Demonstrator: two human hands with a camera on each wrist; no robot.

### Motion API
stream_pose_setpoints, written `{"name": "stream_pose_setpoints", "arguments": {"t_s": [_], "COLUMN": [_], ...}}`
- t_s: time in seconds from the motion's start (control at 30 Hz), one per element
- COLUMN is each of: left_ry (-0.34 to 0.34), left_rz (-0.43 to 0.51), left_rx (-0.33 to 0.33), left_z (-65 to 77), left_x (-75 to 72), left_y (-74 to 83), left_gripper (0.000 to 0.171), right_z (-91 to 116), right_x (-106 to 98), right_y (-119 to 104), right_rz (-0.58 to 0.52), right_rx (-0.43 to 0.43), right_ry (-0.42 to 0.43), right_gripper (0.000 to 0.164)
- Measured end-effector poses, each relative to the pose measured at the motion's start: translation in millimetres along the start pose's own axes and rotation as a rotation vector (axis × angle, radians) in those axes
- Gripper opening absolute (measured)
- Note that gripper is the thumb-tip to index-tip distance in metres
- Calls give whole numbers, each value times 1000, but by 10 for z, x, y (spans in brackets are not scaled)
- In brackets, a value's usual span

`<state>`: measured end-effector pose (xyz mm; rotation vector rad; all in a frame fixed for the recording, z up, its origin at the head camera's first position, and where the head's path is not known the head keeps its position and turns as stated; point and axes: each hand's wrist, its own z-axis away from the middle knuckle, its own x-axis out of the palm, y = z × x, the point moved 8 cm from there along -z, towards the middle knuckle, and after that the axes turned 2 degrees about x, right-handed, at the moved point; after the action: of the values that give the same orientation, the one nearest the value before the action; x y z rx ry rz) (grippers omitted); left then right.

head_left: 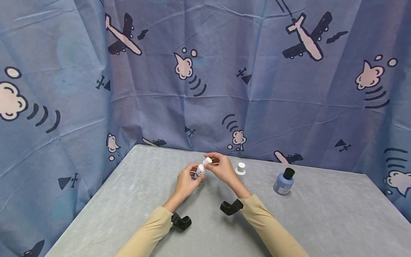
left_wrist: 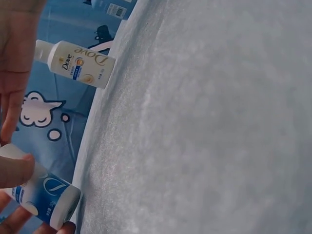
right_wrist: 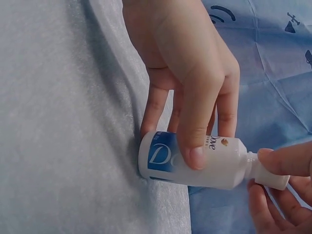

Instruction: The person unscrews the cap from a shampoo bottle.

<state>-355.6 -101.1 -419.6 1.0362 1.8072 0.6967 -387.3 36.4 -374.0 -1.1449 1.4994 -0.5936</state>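
Note:
My left hand (head_left: 186,181) grips a small white-and-blue Dove bottle (right_wrist: 195,161), thumb on the front and fingers behind it. The bottle's base is low, near the grey cloth in the right wrist view. With thumb and fingers, my right hand (head_left: 222,167) pinches the bottle's white cap (right_wrist: 273,176). A strip of the neck (right_wrist: 251,165) shows between cap and bottle body. In the left wrist view, the left thumb (left_wrist: 17,170) lies across the upper part of this bottle, and the cap end is mostly hidden.
A white Dove bottle (left_wrist: 80,63) with a white cap stands just right of my right hand. Farther right is a blue bottle (head_left: 283,184) with a black cap. A blue patterned curtain (head_left: 205,78) hangs behind the grey-covered table (head_left: 321,214).

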Motion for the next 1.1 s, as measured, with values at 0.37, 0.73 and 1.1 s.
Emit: {"name": "stream_pose_setpoints", "arguments": {"t_s": [0.37,0.73,1.1], "left_ry": [22,6,15], "left_rz": [-4,-13,-3], "left_rx": [-24,-34,-46], "left_z": [-10,-20,-31], "left_x": [-41,-41,-46], "left_y": [-21,-8,-34], "left_gripper": [42,42,42], "right_z": [-7,-2,-7], "right_x": [-15,-26,23], "right_y": [34,50,149], "right_rz": [0,16,-12], "right_rx": [17,21,55], "right_ry": [29,35,3], "right_gripper": [28,27,30]}}
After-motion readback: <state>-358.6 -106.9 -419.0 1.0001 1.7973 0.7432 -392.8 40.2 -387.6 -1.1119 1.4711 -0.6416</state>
